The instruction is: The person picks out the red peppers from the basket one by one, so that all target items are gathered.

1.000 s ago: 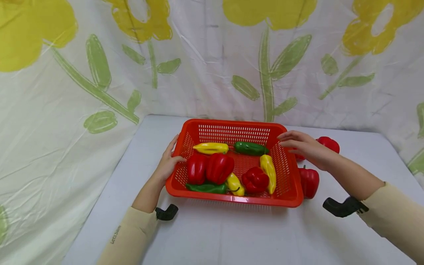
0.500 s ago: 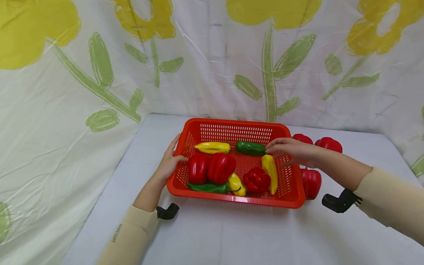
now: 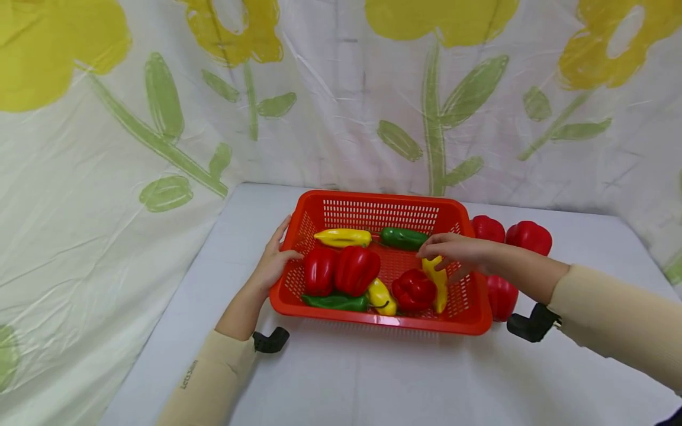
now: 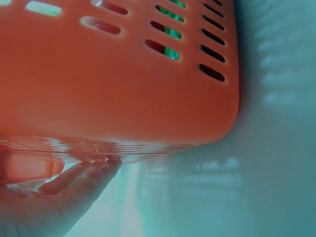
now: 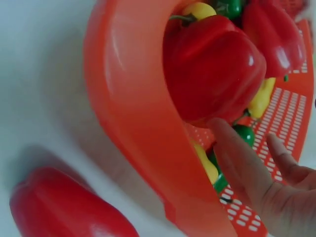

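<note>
A red plastic basket (image 3: 373, 319) holds red bell peppers, yellow peppers and green peppers. My left hand (image 3: 270, 265) grips its left rim, thumb over the edge and fingers along the outer wall, as the left wrist view also shows. My right hand (image 3: 455, 251) hovers over the basket's right side with loosely bent fingers and nothing held. Beneath it lies a long yellow pepper (image 3: 441, 290), partly hidden by the hand. Near its fingertips are a green pepper (image 3: 404, 238) and a red bell pepper (image 3: 413, 290). In the right wrist view the fingers (image 5: 247, 160) reach past the basket rim.
Two red bell peppers (image 3: 357, 271) sit in the basket's left part, with a green pepper (image 3: 335, 303) in front. A yellow pepper (image 3: 343, 238) lies at the back. Outside, right of the basket, are more red bell peppers (image 3: 528, 238) on the white table (image 3: 351, 378).
My right hand has moved left from the basket's right rim to over the yellow pepper inside, and its fingers point lower. The left hand stays on the left rim.
</note>
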`<control>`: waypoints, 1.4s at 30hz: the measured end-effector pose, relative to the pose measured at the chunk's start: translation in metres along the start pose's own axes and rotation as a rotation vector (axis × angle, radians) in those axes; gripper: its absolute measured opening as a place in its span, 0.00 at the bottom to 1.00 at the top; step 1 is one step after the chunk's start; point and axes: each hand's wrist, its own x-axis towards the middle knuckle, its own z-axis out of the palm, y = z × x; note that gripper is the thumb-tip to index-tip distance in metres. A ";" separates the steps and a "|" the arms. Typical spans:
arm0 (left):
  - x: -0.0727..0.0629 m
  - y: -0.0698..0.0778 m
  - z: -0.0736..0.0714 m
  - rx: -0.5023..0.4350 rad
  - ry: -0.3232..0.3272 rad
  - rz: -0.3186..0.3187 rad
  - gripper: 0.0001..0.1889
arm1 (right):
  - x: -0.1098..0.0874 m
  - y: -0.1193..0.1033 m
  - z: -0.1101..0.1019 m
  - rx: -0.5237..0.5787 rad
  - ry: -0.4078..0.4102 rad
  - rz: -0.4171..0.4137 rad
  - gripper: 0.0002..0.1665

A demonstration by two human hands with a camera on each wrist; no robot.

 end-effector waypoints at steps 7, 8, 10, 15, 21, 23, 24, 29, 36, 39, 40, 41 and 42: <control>0.001 -0.002 -0.001 0.002 0.005 -0.004 0.42 | 0.009 0.001 0.008 -0.068 -0.054 0.031 0.36; 0.001 -0.003 -0.002 0.001 0.004 -0.004 0.42 | 0.011 0.001 0.009 -0.061 -0.063 0.039 0.36; 0.001 -0.003 -0.002 0.000 0.005 -0.007 0.42 | 0.013 0.003 0.012 -0.052 -0.075 0.054 0.35; 0.001 -0.002 -0.002 0.000 0.003 -0.002 0.42 | 0.015 0.005 0.019 -0.026 -0.059 0.090 0.35; 0.001 0.000 -0.001 -0.001 0.000 0.005 0.42 | 0.019 0.002 0.027 -0.033 -0.040 0.127 0.43; 0.001 0.000 -0.001 0.000 0.001 0.008 0.42 | 0.021 0.001 0.029 -0.022 -0.038 0.141 0.42; 0.001 0.000 -0.001 0.004 -0.001 0.010 0.42 | 0.023 0.001 0.030 -0.024 -0.041 0.145 0.43; 0.001 -0.001 0.000 0.012 -0.001 0.003 0.42 | 0.032 0.002 0.033 -0.035 -0.063 0.165 0.40; 0.001 0.000 0.001 0.009 0.004 -0.005 0.42 | 0.043 0.002 0.040 -0.047 -0.053 0.186 0.41; 0.001 0.000 0.002 0.006 0.002 -0.003 0.42 | 0.046 0.002 0.041 -0.063 -0.051 0.199 0.41; 0.001 0.000 0.002 0.003 0.006 -0.005 0.42 | 0.046 0.001 0.041 -0.069 -0.053 0.202 0.41; 0.001 0.000 0.002 0.000 0.008 -0.005 0.42 | 0.047 0.001 0.041 -0.072 -0.055 0.204 0.41; 0.001 0.000 0.002 0.003 0.006 -0.001 0.42 | 0.047 0.000 0.040 -0.080 -0.057 0.206 0.41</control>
